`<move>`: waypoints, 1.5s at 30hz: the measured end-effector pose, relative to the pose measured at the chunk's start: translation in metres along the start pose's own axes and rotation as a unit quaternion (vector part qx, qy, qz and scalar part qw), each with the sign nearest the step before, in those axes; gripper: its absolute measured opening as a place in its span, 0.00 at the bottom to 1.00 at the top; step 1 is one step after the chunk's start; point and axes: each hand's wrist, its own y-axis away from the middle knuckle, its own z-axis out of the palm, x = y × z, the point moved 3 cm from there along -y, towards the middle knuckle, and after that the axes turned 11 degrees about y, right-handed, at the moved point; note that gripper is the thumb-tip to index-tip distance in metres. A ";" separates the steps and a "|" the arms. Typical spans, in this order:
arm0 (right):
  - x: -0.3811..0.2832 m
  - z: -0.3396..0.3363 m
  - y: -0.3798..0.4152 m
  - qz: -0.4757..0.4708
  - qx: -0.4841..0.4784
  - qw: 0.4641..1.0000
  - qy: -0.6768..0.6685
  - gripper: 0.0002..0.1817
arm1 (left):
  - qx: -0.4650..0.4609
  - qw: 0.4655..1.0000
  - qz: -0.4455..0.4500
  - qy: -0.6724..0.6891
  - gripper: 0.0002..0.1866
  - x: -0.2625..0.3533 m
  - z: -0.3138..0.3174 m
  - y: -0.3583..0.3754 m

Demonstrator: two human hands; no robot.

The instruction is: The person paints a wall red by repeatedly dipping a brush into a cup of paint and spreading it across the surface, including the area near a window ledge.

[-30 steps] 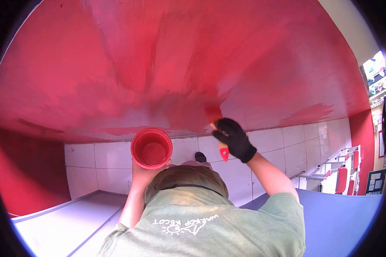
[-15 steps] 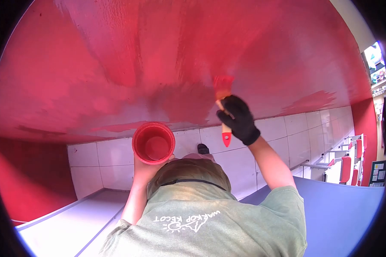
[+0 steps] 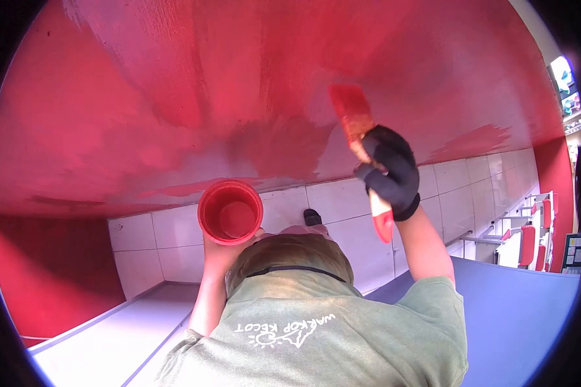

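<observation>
My left hand (image 3: 221, 253) is closed around a red paint cup (image 3: 231, 242), mostly hidden beneath it, with a fingertip at its right side. The cup's mouth faces me, and red paint coats its inside. In a black glove, my right hand (image 3: 394, 169) grips a paintbrush (image 3: 382, 209) by its pale handle, which ends in a red tip. The brush's wide bristles are covered in red paint and lie up against the red wall (image 3: 290, 71). Streaks of fresh, darker red cross the wall around the bristles.
White floor tiles (image 3: 348, 232) run along the foot of the wall. A pale bluish panel (image 3: 516, 316) is behind me on the right, a whitish one (image 3: 110, 342) on the left. Red-and-white chairs (image 3: 527, 245) stand at the far right.
My right hand has moved up and to the right with the paintbrush, which now leans further left at the bristle end. The cup stays almost where it was.
</observation>
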 end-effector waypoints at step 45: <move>-0.060 0.031 -0.037 0.286 -0.096 0.937 -0.178 0.11 | 0.037 0.991 0.107 0.072 0.41 -0.003 -0.002 0.006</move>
